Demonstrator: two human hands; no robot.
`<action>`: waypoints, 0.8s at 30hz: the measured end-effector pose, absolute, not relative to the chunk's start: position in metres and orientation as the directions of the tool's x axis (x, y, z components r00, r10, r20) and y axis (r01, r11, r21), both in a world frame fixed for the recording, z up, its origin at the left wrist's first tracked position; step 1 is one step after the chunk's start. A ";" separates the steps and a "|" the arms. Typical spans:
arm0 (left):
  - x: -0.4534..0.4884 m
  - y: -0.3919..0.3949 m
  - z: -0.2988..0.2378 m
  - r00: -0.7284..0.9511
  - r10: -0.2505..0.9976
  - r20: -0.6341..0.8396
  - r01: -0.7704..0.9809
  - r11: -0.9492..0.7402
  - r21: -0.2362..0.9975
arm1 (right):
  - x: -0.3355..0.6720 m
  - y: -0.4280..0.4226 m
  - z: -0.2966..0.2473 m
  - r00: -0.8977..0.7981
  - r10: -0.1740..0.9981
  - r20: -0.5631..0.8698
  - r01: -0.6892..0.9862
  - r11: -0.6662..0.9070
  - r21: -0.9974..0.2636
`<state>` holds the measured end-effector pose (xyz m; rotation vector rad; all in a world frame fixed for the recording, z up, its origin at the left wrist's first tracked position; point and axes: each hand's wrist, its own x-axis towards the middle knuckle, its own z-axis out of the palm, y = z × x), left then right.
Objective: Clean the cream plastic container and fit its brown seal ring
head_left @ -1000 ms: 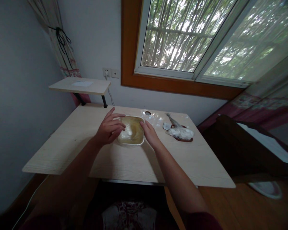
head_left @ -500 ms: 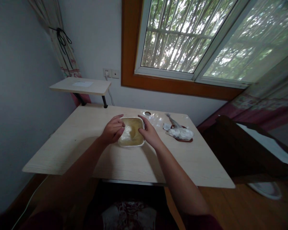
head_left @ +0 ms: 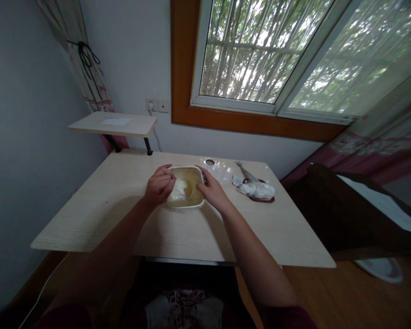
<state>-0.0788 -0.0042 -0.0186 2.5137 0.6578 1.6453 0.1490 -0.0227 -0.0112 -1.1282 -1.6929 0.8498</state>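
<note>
A squarish container [head_left: 191, 189] with a white rim and a yellowish inside sits on the table in front of me. A whitish, shiny patch shows in its left half; whether this is clear film or a reflection I cannot tell. My right hand [head_left: 212, 192] grips the right side, thumb over the rim and fingers along the outside. At the left rim is my left hand [head_left: 158, 186], its fingers curled and thumb and forefinger pressed together. What lies in that pinch, if anything, is too small to make out.
To the right, a fish-shaped item [head_left: 255, 185] with a clear wrapping lies on a reddish-brown base. A small raised shelf [head_left: 113, 123] stands at the table's back left. The wooden table [head_left: 188, 233] has a round hole [head_left: 210, 162] near its back edge, below the window.
My left thumb and forefinger have come closer together at the rim. My right hand keeps its grip. The view has shifted slightly.
</note>
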 end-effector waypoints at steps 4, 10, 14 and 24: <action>-0.072 0.000 -0.023 0.198 0.451 0.870 0.300 -0.873 0.384 | 0.150 -0.020 -0.019 -0.139 0.939 0.315 0.263 0.342 -0.902; -0.066 0.011 -0.028 0.060 0.583 0.811 0.235 -0.797 0.556 | 0.153 -0.019 -0.028 -0.103 0.950 0.294 0.194 0.309 -0.931; -0.065 0.016 -0.034 0.022 0.641 0.767 0.198 -0.755 0.625 | 0.153 -0.017 -0.032 -0.088 0.957 0.278 0.146 0.288 -0.946; -0.067 0.011 -0.036 0.068 0.695 0.716 0.167 -0.715 0.679 | 0.154 -0.016 -0.032 -0.063 0.966 0.251 0.142 0.258 -0.956</action>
